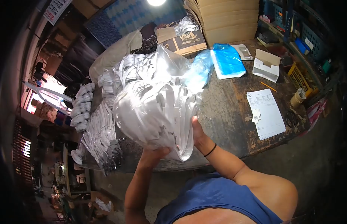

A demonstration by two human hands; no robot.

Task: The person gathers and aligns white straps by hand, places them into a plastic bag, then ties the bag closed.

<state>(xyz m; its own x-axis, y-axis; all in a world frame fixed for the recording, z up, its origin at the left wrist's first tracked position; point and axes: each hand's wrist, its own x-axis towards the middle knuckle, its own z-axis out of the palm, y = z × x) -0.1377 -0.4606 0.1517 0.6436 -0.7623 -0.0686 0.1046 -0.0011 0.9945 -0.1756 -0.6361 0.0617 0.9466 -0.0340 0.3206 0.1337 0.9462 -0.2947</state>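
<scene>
Held up above the front of the table is a clear plastic bag (143, 112) packed with folded white straps, possibly belts. My left hand (155, 154) grips its lower left part, the thumb lying over the plastic and the other fingers hidden beneath. On the bag's right side, my right hand (197, 132) is pressed with its thumb up; its remaining fingers are behind the bag. Left of the bag, a row of white straps (99, 127) with dark metal ends lies on the table. Rolled white straps (82, 106) are stacked beside them.
Behind the bag are more white rolls (130, 67) and a printed cardboard box (190, 43). To the right lie blue plastic bags (229, 63), an open white box (266, 67), a pencil (268, 86) and printed papers (268, 115). A shelf (292, 41) borders the table.
</scene>
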